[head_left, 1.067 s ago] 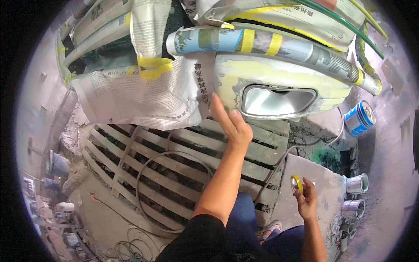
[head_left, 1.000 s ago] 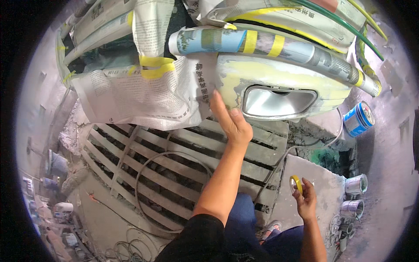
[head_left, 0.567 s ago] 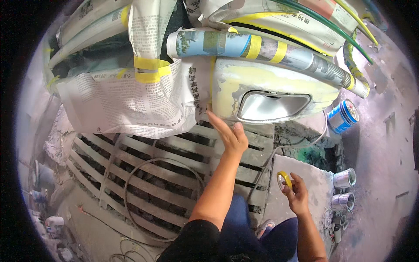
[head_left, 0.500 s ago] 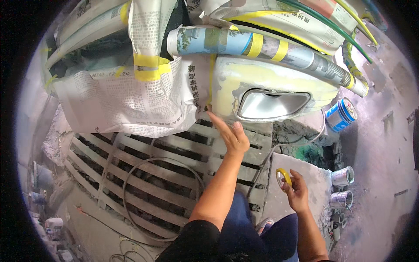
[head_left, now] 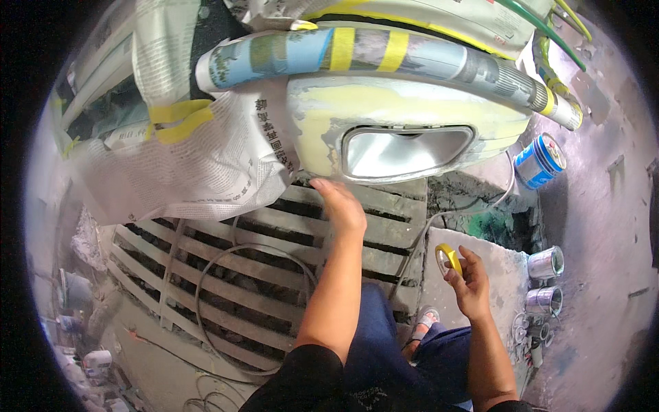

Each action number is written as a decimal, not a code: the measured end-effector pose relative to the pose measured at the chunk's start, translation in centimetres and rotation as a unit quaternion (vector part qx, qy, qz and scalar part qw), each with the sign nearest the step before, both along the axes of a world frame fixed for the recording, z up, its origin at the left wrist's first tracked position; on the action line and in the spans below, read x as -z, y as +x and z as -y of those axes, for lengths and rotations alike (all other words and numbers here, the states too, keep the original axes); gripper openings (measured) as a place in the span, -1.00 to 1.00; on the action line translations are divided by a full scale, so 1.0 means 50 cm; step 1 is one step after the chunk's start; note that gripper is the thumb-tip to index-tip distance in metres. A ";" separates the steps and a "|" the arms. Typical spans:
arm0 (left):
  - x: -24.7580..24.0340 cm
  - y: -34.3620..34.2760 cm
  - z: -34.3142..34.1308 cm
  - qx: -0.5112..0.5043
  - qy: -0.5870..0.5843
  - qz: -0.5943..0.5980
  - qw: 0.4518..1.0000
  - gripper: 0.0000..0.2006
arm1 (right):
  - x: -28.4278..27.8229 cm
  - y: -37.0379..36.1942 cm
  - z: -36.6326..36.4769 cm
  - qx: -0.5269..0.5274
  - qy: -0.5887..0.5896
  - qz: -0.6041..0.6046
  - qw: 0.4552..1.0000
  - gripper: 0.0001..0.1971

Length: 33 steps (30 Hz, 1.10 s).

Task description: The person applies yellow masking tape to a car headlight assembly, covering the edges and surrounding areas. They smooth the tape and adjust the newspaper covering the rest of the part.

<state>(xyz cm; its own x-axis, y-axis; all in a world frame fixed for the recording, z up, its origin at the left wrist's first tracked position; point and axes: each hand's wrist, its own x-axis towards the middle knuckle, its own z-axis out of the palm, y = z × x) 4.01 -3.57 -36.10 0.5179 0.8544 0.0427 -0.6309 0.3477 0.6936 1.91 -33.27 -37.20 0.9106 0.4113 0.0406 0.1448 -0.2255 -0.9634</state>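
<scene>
My right hand [head_left: 471, 280] holds a roll of yellow masking tape [head_left: 449, 258] between thumb and fingers, over the grey slab. Up front, the fingertips of my left hand [head_left: 341, 208] reach the lower edge of a pale panel [head_left: 309, 137], where masking newspaper [head_left: 199, 165] meets it. Those fingers look stretched out, though slightly blurred. White and yellowish patches cover the panel, which looks like vehicle bodywork, around a silvery lamp [head_left: 405, 152]. Above it runs a paper-wrapped tube [head_left: 432, 58] banded with yellow tape.
Slatted grating [head_left: 254, 288] lies under my arms, with a thin looped hose [head_left: 199, 302] across it. A blue paint can [head_left: 540, 161] and two metal tins [head_left: 546, 262] stand at the right. A green hose [head_left: 549, 38] crosses the upper right.
The view has shifted, so the panel and newspaper sit further left. My left hand has turned, and its thumb no longer sticks up. My right hand still holds the tape roll.
</scene>
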 end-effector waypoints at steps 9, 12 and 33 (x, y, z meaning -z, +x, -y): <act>-0.005 0.015 -0.008 -0.118 0.078 -0.146 0.979 -0.11 | 0.039 0.002 0.008 -0.046 -0.063 0.010 0.997 -0.46; 0.056 0.012 -0.035 -0.131 0.159 -0.163 0.965 -0.17 | 0.040 0.002 -0.009 -0.036 -0.047 0.014 0.998 -0.51; 0.041 -0.039 0.042 -0.239 0.552 -0.305 0.738 -0.12 | 0.025 0.022 -0.027 -0.115 -0.117 0.112 0.980 -0.53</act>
